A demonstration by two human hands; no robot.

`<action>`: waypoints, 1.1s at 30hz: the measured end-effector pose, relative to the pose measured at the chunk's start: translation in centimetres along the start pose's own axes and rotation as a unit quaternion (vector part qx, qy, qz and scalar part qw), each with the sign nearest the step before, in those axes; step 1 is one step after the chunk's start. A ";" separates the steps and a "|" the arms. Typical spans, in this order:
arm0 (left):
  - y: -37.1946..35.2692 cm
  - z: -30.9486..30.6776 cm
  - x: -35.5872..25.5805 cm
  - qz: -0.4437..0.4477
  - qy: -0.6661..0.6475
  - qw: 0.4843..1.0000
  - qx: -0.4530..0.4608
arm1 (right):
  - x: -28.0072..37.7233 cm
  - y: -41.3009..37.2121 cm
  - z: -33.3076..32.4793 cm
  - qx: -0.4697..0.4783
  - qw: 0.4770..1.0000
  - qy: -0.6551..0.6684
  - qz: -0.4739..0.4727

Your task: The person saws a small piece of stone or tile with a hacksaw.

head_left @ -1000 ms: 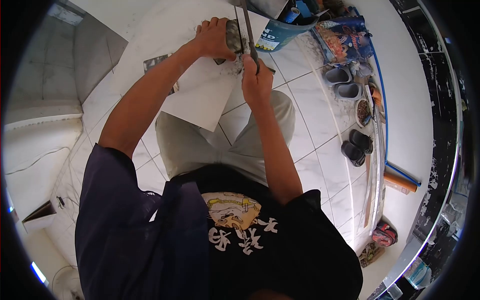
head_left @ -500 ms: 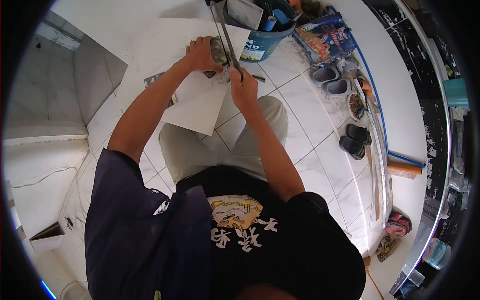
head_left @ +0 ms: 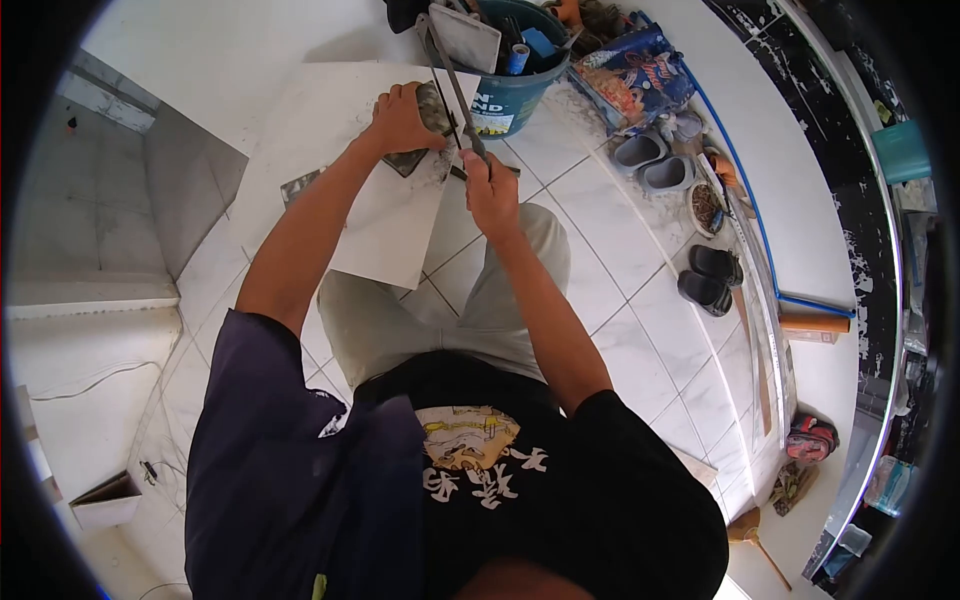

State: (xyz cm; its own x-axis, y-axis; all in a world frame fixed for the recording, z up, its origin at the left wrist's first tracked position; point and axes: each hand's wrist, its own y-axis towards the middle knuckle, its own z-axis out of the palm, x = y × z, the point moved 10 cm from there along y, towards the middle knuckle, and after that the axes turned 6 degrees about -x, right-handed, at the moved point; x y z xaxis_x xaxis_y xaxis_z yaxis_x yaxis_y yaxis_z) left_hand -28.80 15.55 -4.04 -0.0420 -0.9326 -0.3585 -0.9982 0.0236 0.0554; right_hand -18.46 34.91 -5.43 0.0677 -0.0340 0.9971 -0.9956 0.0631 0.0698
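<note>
My left hand (head_left: 405,125) is spread over a dark, mottled flat piece (head_left: 433,108), fingers on its far side and thumb along its near edge. This piece rests on a white board (head_left: 385,240) in front of my knees. A hacksaw (head_left: 456,88) is in my closed right hand (head_left: 492,195), its frame pointing away from me. The blade runs beside the right edge of the dark piece; whether it touches cannot be made out. Grey dust lies on the board near the thumb. Another dark flat piece (head_left: 300,186) lies left of my left forearm.
A dark teal bucket (head_left: 520,95) full of tools stands beyond the saw. To the right are a colourful bag (head_left: 635,80), grey clogs (head_left: 665,173), black clogs (head_left: 710,280), a bowl (head_left: 706,210) and a blue pipe (head_left: 765,240). A grey panel (head_left: 195,165) leans at left.
The view has shifted slightly. The saw now sits a little farther right of the dark piece, and more of a dark corner shows below my left hand. Both hands keep their hold.
</note>
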 end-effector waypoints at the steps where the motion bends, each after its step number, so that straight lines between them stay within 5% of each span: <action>1: 0.0 0.1 0.2 -0.001 -0.001 1.000 -0.002 | 0.2 -1.1 -0.3 0.010 1.000 -0.015 0.005; 5: 0.5 0.6 0.5 0.015 0.008 1.000 -0.020 | 0.4 -4.9 -2.3 0.015 1.000 -0.015 0.004; 11: 0.0 0.4 0.3 0.026 -0.008 0.999 -0.032 | 1.4 1.1 1.2 0.027 0.996 -0.074 -0.035; 14: 0.0 0.0 0.4 0.015 -0.015 0.999 -0.030 | 0.8 -0.6 0.5 0.015 1.000 0.004 0.002; 21: -0.4 -0.1 0.2 0.019 -0.013 0.999 -0.043 | 0.0 -2.7 -0.3 0.007 0.999 -0.043 0.031; 23: -0.8 -0.8 -0.3 0.022 -0.010 0.999 -0.046 | 1.2 -0.6 0.9 0.011 0.997 -0.063 -0.039; 33: -4.7 0.2 -1.0 0.072 -0.039 0.996 -0.031 | 2.9 -11.7 -3.0 0.026 0.998 -0.060 -0.004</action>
State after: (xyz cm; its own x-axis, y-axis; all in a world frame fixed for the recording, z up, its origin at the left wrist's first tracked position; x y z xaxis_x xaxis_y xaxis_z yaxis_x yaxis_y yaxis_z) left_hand -24.11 16.44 -4.16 -0.1907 -0.8905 -0.4131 -0.9769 0.1308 0.1689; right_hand -6.40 37.11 -3.27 0.0705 -0.1531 0.9857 -0.9973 0.0110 0.0730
